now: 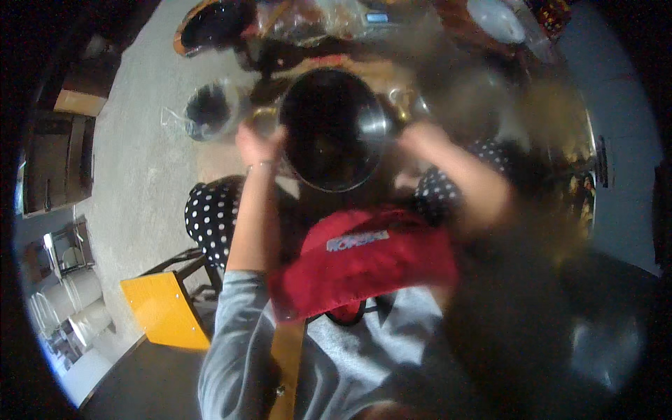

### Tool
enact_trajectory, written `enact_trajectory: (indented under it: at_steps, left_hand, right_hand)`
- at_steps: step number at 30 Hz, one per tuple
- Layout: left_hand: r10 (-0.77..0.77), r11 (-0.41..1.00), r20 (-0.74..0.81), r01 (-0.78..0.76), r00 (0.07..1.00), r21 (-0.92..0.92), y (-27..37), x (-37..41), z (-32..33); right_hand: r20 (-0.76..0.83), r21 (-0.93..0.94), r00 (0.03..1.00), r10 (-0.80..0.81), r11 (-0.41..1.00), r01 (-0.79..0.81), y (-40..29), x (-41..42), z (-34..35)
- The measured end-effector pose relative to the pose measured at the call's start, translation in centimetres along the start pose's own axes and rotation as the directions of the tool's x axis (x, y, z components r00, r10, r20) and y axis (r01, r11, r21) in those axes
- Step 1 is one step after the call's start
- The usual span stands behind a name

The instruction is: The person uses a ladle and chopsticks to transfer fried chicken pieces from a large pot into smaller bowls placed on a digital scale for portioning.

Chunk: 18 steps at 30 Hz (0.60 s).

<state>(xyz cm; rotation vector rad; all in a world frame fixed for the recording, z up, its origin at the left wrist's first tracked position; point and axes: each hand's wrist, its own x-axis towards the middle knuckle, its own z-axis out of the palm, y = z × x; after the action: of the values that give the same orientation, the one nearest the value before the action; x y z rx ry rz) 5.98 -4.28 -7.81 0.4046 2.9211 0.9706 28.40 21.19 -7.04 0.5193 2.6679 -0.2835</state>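
Observation:
A large round pot [331, 131] with a dark inside and a shiny metal rim is in front of my lap, its mouth facing me. My left hand [260, 144] is at its left side, the thumb against the rim, and appears to hold it there. A yellowish metal piece [265, 113], possibly a handle, shows just above that hand. My right hand [422, 139] is close to the pot's right side. It is blurred, and its grip cannot be made out. Another brass-coloured piece [403, 107] lies above it.
A clear-rimmed bucket [210, 110] with dark contents stands on the concrete floor [142, 157] at left. Beyond it is a dark basin [215, 23]. Plastic bags [315, 18] lie at the far side. A yellow panel [163, 310] is near my left elbow. Blur covers the right side.

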Motion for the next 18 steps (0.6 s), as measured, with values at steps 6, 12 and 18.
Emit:
enact_trajectory:
  at_steps: [6, 12, 18]
  left_hand:
    - [0.015, 1.0, -0.052, -0.016, 0.999, -0.018, 0.1, -0.3, 0.5]
    - [0.021, 0.999, -0.034, -0.022, 0.999, -0.05, 0.5, -0.4, 0.5]
    - [0.083, 0.996, -0.07, -0.085, 0.994, -0.019, 0.0, -0.4, 0.7]
  right_hand:
    - [-0.043, -0.026, 0.998, -0.053, 0.998, 0.052, 0.3, 1.4, 1.9]
    - [0.024, -0.013, 1.0, -0.014, 1.0, 0.014, 0.1, 1.5, 1.5]
    - [-0.046, 0.001, 0.996, -0.08, 0.997, 0.08, 0.2, 1.0, 1.7]
